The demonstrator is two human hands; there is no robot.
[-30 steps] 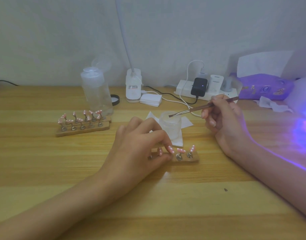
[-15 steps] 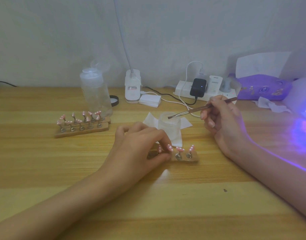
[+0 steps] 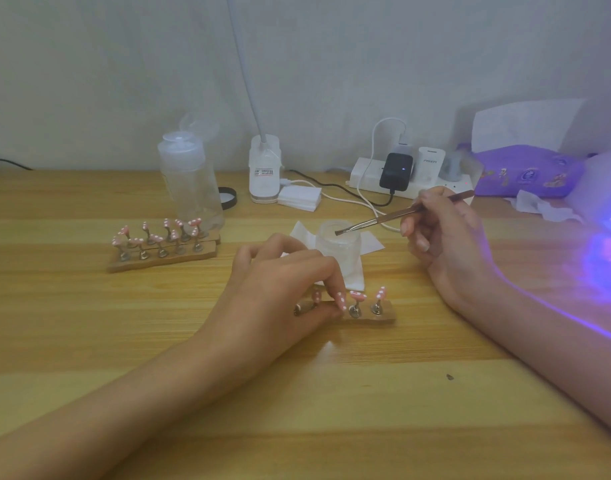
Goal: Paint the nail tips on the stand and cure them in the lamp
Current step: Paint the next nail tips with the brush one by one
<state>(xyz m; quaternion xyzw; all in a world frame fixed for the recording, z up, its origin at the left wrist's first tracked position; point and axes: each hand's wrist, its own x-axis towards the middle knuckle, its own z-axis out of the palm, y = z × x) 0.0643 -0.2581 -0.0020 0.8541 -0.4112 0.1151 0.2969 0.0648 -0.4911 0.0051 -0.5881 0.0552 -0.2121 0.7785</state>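
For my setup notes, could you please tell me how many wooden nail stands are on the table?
3. Two lie side by side on the left, the front stand and back stand, by the clear bottle. The third stand is nearest, held by the left hand. None seems hidden.

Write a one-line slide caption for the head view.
Left hand grips the near nail-tip stand; right hand holds a brush, tip at the mouth of the small jar.

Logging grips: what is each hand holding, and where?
Right hand pinches the nail brush along its rear half, tip over the jar; left hand grips the left end of the near stand.
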